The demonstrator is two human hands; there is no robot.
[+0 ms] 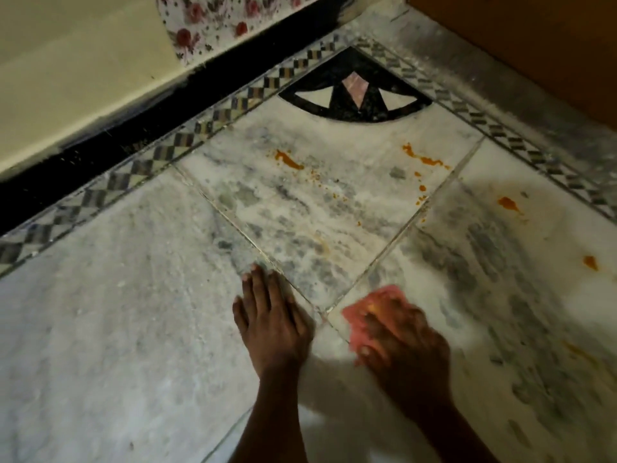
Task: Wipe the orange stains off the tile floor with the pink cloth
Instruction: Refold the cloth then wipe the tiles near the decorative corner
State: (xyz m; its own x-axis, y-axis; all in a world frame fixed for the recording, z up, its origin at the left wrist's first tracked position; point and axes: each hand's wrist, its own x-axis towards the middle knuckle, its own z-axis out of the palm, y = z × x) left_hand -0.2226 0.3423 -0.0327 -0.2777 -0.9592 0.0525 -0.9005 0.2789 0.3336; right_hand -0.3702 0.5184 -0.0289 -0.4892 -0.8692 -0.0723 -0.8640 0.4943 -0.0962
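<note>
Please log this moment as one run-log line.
left hand flat on tile floor | right hand pressing pink cloth | orange stains unwiped

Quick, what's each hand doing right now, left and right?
Left hand: open, flat on the grey-veined white marble tile floor, holding nothing.
Right hand: pressed down on the crumpled pink cloth; grip blurred, cannot be told.

— What runs along the far edge?
— A checkered grey-and-cream mosaic border strip [187, 137], with a black baseboard band [140, 128] just behind it and a cream wall [66, 78] above.
— And the corner?
— A black fan-shaped inlay with a pink diamond [355, 90]. Floral-printed fabric [207, 18] hangs top left; a brown wooden panel [534, 45] stands right.
</note>
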